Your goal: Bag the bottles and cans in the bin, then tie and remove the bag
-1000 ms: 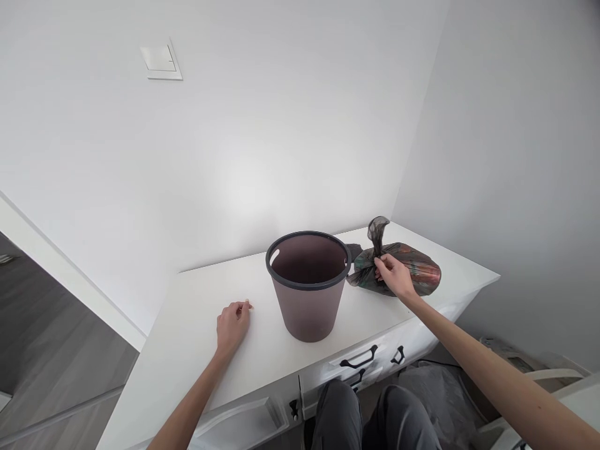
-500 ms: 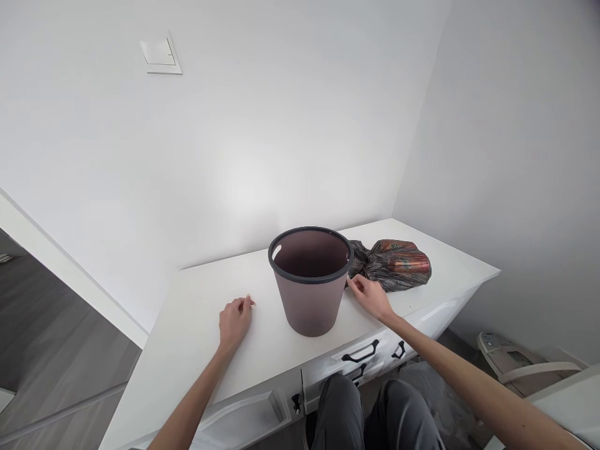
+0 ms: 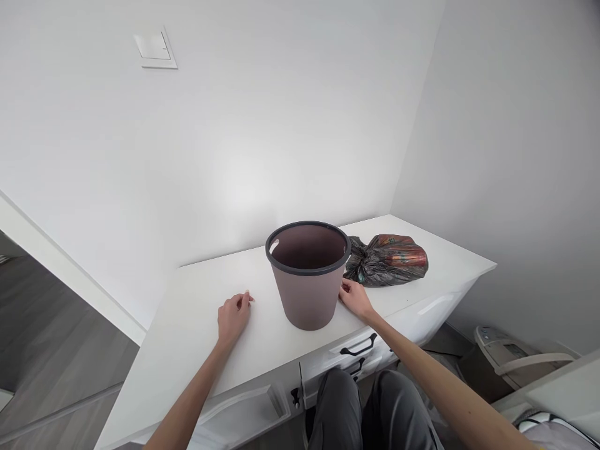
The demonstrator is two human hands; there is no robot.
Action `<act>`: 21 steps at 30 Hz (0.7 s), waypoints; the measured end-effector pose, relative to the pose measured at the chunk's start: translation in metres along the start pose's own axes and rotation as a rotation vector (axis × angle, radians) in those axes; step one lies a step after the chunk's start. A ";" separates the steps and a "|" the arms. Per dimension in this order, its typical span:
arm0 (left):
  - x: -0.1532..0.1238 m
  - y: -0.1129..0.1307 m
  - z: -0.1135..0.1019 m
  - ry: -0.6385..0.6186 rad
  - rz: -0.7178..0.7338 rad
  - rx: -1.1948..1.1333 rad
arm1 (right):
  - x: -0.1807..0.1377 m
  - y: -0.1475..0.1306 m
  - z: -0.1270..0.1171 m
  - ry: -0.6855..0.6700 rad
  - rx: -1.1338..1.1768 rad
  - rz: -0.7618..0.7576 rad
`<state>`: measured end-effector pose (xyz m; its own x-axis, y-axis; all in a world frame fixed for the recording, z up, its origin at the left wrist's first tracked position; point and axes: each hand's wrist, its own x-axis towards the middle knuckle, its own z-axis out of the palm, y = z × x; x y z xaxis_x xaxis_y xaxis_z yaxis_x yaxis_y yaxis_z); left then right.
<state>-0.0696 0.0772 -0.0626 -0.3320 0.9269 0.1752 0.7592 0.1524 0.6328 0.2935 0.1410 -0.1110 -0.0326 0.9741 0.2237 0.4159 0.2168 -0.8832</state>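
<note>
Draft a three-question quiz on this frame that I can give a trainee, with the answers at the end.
1. True or false: the left hand is apart from the bin.

2. Where does the dark plastic bag lie?
A) inside the bin
B) on the white cabinet top, to the right of the bin
C) in the left hand

3. Which hand is nearer the bag?

Key
1. True.
2. B.
3. The right hand; it is at the bin's right side, in front of the bag, though whether it touches the bin is hard to tell.
</note>
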 end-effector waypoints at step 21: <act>-0.004 0.009 -0.005 -0.001 -0.013 -0.011 | -0.005 -0.007 -0.003 0.070 0.049 0.006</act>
<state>-0.0643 0.0728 -0.0543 -0.3411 0.9252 0.1661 0.7488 0.1606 0.6431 0.2941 0.1343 -0.1049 0.0338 0.9690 0.2449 0.3709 0.2154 -0.9033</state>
